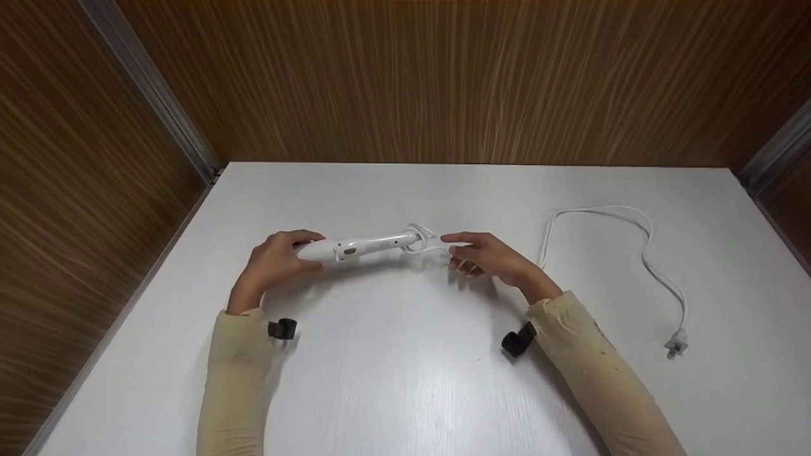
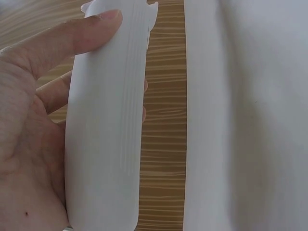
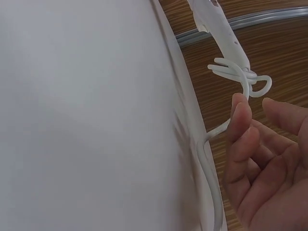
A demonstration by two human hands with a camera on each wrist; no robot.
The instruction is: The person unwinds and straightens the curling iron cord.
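Winding the cord onto a white handheld appliance [image 1: 364,247] at mid-table.

Left hand [image 1: 274,261] curls round the appliance's butt; right hand [image 1: 489,256], fingers loosely bent, touches the cord [image 3: 226,126] beside the loops at the appliance's far end. Next turn likely needs slack drawn from the plug [image 1: 675,343], lying well right. Beyond the appliance, the table [image 1: 405,392] runs bare to the wood wall [image 1: 443,76].
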